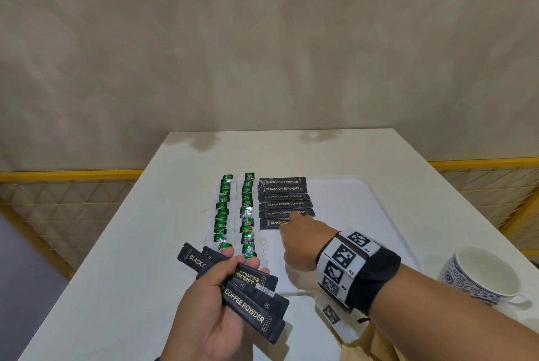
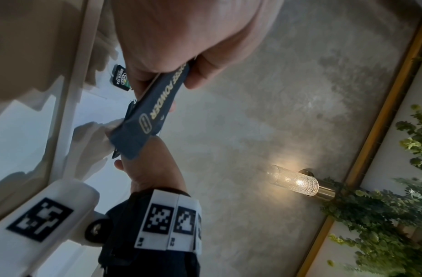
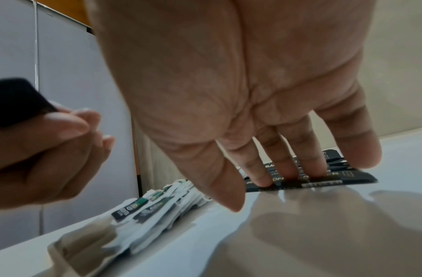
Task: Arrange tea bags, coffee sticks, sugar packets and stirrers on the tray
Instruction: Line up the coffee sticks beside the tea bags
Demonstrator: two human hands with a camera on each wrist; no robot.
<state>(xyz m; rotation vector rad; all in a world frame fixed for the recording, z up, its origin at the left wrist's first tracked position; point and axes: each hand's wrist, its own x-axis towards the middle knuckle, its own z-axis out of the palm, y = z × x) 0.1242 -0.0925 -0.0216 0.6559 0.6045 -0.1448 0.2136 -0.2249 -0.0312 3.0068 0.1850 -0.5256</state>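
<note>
A white tray [image 1: 353, 223] lies on the white table [image 1: 131, 258]. It carries two columns of green tea bags [image 1: 248, 210] and, to their right, a column of black coffee sticks [image 1: 284, 196]. My right hand [image 1: 297, 229] reaches over the tray. Its straight fingers [image 3: 288, 159] press on the nearest coffee stick [image 3: 323, 182] of that column. My left hand [image 1: 213, 302] hovers at the tray's near left corner and grips a fanned bundle of black coffee sticks [image 1: 250, 296], with the thumb on top. In the left wrist view the bundle [image 2: 155, 106] juts from my fingers.
A blue-patterned white cup [image 1: 484, 276] stands on the table right of the tray. Bare tray surface lies right of the coffee column. Yellow mesh railings [image 1: 67, 194] flank the table on both sides, and a beige wall stands behind it.
</note>
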